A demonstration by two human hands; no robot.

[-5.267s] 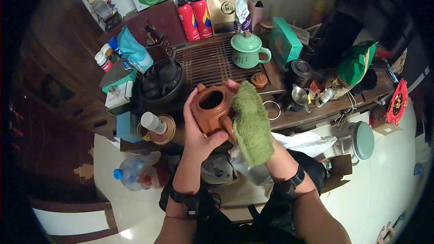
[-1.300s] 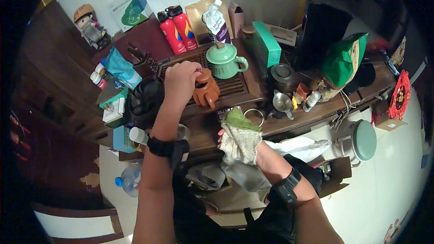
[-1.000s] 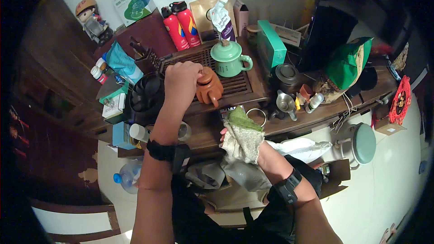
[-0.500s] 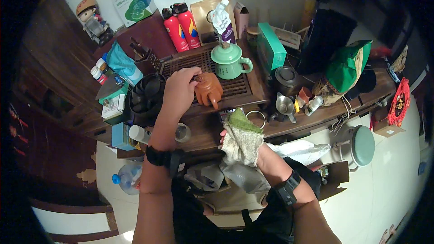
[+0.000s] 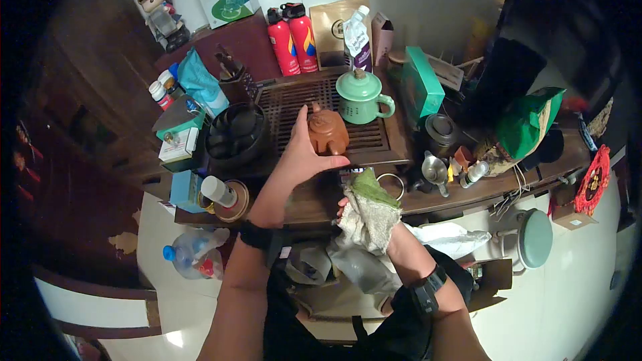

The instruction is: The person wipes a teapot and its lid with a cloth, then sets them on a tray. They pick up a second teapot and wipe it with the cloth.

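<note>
On the slatted wooden tea tray (image 5: pixel 366 140) sits a brown clay teapot (image 5: pixel 328 132). My left hand (image 5: pixel 301 155) is spread open around its left and near side, with the thumb stretched out below the pot. A green lidded mug (image 5: pixel 360 100) stands right behind the teapot. My right hand (image 5: pixel 344 208) is closed around a cream and green cloth (image 5: pixel 374 217) in front of the tray; the cloth hides most of that hand.
Left of the tray are a black bowl (image 5: pixel 235 132) and a white-capped jar (image 5: pixel 219 192). To the right stand a dark canister (image 5: pixel 440 134) and a small metal pitcher (image 5: pixel 435 170). Two red fire-extinguisher cans (image 5: pixel 293 40) stand at the back.
My left hand has come off the top of the teapot and opened out beside it. The whole view has shifted slightly. My right hand still holds the cloth.
</note>
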